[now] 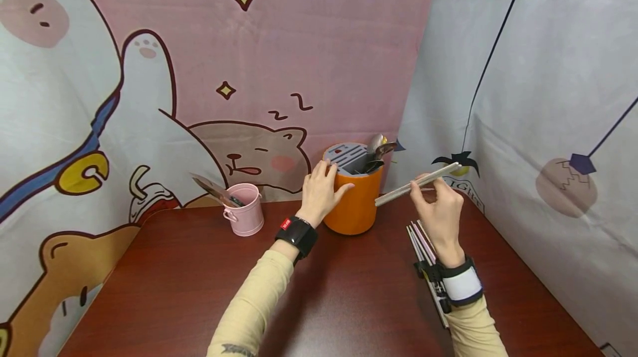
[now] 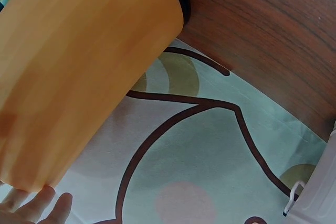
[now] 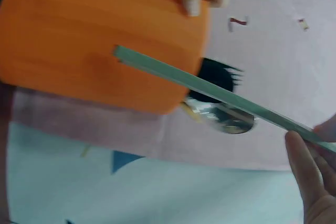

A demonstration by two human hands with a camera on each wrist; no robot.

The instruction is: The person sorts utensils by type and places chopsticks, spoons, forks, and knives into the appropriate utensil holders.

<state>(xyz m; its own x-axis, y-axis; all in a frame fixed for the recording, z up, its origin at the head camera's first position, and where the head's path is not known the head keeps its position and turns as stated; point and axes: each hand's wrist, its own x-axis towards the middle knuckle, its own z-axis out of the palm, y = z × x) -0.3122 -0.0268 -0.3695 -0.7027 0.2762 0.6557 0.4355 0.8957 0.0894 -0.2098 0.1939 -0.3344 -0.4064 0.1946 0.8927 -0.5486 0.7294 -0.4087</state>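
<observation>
Right hand [image 1: 438,207]: pinches a pale stick [image 1: 399,193] between thumb and fingers near its right part; cannot tell whether one stick or two laid together.
Left hand [image 1: 319,191]: rests with extended fingers against the rim of an orange holder [image 1: 351,207], thumb spread apart on the near side.
Pale stick, location: above the tabletop [image 1: 349,290], just right of the orange holder.
Pale stick, long axis: slanted – left end lower, right end higher – and crosswise to the upright axis of the holder.
Key relation: from the right hand, extends left toward the holder, with the left end lower than the slotted grey top [image 1: 344,153]; contact with the wall, cannot tell.
Nearer hand: left at the slotted top, right at the pale stick.
Spoons [image 1: 376,142]: upright at the right side of the holder, between the slotted top and the right hand.
Loose sticks [image 1: 421,243]: on the tabletop beside the right wrist, partly hidden.
Pink bucket [image 1: 247,218]: left of the holder, well apart.
Right wrist view: shows the stick end across the orange wall, plus a dark fork [image 3: 216,81]; omits the slots visible in the head view.
Left wrist view: shows fingertips at the rim, but no stick.
</observation>
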